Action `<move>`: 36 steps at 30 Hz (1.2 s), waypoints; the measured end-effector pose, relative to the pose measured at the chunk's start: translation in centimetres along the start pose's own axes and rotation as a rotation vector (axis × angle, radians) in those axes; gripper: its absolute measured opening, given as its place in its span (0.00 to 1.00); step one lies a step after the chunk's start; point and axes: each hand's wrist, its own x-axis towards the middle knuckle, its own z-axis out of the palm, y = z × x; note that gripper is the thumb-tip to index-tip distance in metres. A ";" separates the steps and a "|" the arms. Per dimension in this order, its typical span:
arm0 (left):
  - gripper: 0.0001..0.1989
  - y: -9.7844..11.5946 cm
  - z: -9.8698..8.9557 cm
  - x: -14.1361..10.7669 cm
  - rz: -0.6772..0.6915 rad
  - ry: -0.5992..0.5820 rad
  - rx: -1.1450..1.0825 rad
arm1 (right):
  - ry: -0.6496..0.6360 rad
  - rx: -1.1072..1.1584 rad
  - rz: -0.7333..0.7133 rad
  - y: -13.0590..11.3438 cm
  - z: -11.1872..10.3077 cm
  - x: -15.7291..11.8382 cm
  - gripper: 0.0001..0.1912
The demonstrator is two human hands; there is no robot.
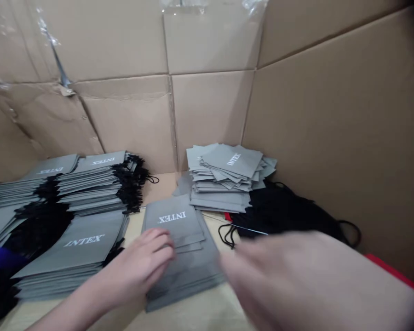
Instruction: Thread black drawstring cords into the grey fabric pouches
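Five grey pouches (174, 225) read "INTEX"; left hand (146, 257) at the centre one.

We had a creased cardboard wall (124, 115) standing well beyond the left hand (155, 253), with a ragged tear (57, 64) in it up and to that hand's left. Clear film (255, 7) ran along the top, past both hands. We saw a second cardboard panel (331, 115) beyond the right hand (279, 271), a red strip (393, 272) just past the right forearm, and something blue (3, 259) well left of the left hand, unidentifiable. Pale tabletop (210, 303) showed between the hands.
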 end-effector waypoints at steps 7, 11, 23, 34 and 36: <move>0.07 1.7 4.1 3.3 0.131 -0.032 -0.096 | -0.333 -0.366 0.187 4.0 6.7 7.2 0.08; 0.08 1.7 6.5 3.5 0.137 -0.015 -0.118 | -0.326 -0.289 0.093 5.8 9.1 5.7 0.13; 0.10 2.1 6.6 2.7 0.073 0.008 -0.308 | -0.277 -0.128 0.019 7.0 8.1 5.0 0.08; 0.10 0.7 6.7 3.9 -0.340 0.162 -1.265 | -0.092 0.037 0.154 3.4 1.9 6.0 0.07; 0.11 0.3 7.0 4.0 -0.369 0.149 -1.344 | -0.038 0.039 0.141 2.8 1.8 6.5 0.08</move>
